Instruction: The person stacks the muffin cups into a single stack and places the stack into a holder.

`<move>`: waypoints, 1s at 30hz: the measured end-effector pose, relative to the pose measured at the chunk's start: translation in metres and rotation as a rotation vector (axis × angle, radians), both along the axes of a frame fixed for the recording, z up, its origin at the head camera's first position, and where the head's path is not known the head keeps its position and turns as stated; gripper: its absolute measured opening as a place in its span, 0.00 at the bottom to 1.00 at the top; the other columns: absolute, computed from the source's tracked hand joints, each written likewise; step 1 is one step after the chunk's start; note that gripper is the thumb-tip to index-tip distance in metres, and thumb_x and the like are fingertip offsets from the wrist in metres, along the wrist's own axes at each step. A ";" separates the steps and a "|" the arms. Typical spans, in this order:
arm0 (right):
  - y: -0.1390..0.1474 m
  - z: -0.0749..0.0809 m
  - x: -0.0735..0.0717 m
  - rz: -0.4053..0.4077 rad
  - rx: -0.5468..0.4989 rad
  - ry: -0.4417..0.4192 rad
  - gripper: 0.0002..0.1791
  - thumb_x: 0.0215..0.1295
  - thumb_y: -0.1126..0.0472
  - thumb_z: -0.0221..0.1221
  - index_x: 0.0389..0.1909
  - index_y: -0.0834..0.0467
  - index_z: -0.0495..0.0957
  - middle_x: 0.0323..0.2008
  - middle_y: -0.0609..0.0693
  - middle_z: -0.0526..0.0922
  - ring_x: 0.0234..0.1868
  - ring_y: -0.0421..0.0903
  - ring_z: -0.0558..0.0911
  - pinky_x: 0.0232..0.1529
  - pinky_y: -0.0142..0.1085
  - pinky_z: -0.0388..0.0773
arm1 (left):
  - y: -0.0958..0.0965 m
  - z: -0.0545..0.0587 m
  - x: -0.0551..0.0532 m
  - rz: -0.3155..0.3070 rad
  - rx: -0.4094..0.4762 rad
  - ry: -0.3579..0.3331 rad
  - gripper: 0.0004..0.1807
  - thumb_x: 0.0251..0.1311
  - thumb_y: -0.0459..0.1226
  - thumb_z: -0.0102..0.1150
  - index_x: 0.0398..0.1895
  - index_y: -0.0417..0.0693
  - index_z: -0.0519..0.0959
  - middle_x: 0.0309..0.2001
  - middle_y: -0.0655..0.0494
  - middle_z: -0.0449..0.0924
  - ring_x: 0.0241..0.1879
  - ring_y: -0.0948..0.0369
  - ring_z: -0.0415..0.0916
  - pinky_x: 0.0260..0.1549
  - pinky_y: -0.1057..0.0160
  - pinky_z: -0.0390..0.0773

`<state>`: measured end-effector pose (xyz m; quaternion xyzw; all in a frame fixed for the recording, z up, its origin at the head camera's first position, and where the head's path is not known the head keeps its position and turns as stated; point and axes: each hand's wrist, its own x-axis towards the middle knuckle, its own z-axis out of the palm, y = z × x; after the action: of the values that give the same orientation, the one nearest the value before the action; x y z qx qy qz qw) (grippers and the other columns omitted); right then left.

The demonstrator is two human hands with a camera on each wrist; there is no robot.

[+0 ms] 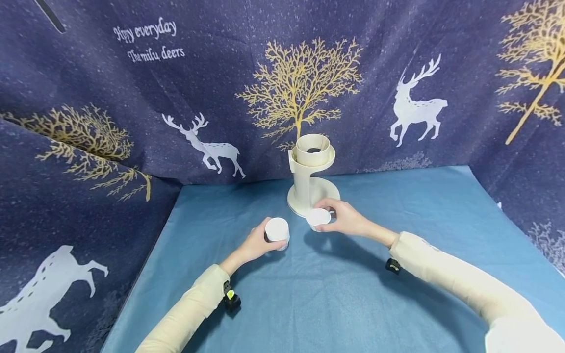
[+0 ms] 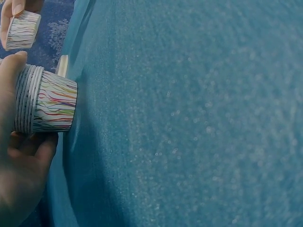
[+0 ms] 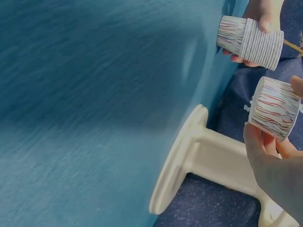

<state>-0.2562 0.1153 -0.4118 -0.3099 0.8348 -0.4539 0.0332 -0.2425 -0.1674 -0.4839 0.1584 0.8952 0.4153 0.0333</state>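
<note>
My left hand (image 1: 253,245) grips a stack of paper cups (image 2: 56,101) with thin wavy coloured lines on their walls. Several rims lie nested close together at the stack's upper end. Between thumb and fingers, my right hand (image 1: 347,218) holds a single paper cup (image 3: 274,108) of the same pattern, its white opening facing up in the head view. That cup is raised off the table, just in front of a cream stand (image 1: 302,186). Whether the stack touches the cloth is unclear.
At the stand's top, a ring bears a cream cylinder (image 1: 312,156) with an opening in it; a round base (image 1: 327,189) rests on the blue tablecloth (image 1: 335,304). Behind the table hangs a dark blue curtain (image 1: 212,88) with deer and trees.
</note>
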 end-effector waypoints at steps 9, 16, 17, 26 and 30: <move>-0.009 -0.007 -0.013 -0.006 0.033 0.030 0.27 0.46 0.57 0.69 0.49 0.56 0.73 0.44 0.50 0.79 0.45 0.45 0.78 0.45 0.37 0.77 | 0.001 0.002 -0.001 0.006 -0.015 0.005 0.33 0.42 0.55 0.68 0.52 0.57 0.67 0.44 0.57 0.77 0.43 0.61 0.75 0.42 0.58 0.73; -0.015 -0.010 -0.017 0.012 0.021 0.046 0.27 0.46 0.55 0.69 0.49 0.56 0.73 0.44 0.50 0.79 0.45 0.45 0.78 0.45 0.40 0.76 | 0.000 0.000 -0.001 0.003 -0.008 -0.004 0.34 0.43 0.54 0.68 0.53 0.56 0.67 0.45 0.57 0.77 0.44 0.61 0.75 0.43 0.58 0.73; -0.017 -0.009 -0.017 0.014 0.022 0.047 0.27 0.46 0.55 0.69 0.49 0.56 0.73 0.44 0.50 0.79 0.45 0.45 0.78 0.45 0.40 0.76 | 0.000 0.000 -0.001 0.004 -0.009 -0.005 0.33 0.43 0.54 0.68 0.53 0.56 0.67 0.45 0.57 0.77 0.44 0.61 0.75 0.43 0.58 0.73; -0.028 -0.004 -0.016 0.040 -0.002 0.095 0.25 0.46 0.56 0.69 0.47 0.55 0.74 0.43 0.48 0.80 0.42 0.43 0.77 0.47 0.40 0.75 | -0.001 0.000 -0.001 -0.011 -0.009 0.005 0.32 0.43 0.53 0.68 0.51 0.56 0.67 0.44 0.57 0.77 0.43 0.61 0.75 0.42 0.59 0.73; -0.031 -0.004 -0.017 0.067 -0.018 0.126 0.25 0.46 0.55 0.69 0.47 0.54 0.74 0.43 0.48 0.80 0.42 0.42 0.77 0.46 0.41 0.76 | -0.001 0.001 -0.001 -0.020 -0.010 0.014 0.32 0.44 0.53 0.68 0.52 0.56 0.67 0.44 0.57 0.78 0.43 0.61 0.76 0.41 0.60 0.73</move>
<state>-0.2736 0.0838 -0.4157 -0.3659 0.8202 -0.4396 -0.0071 -0.2433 -0.1681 -0.4829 0.1699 0.8959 0.4092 0.0321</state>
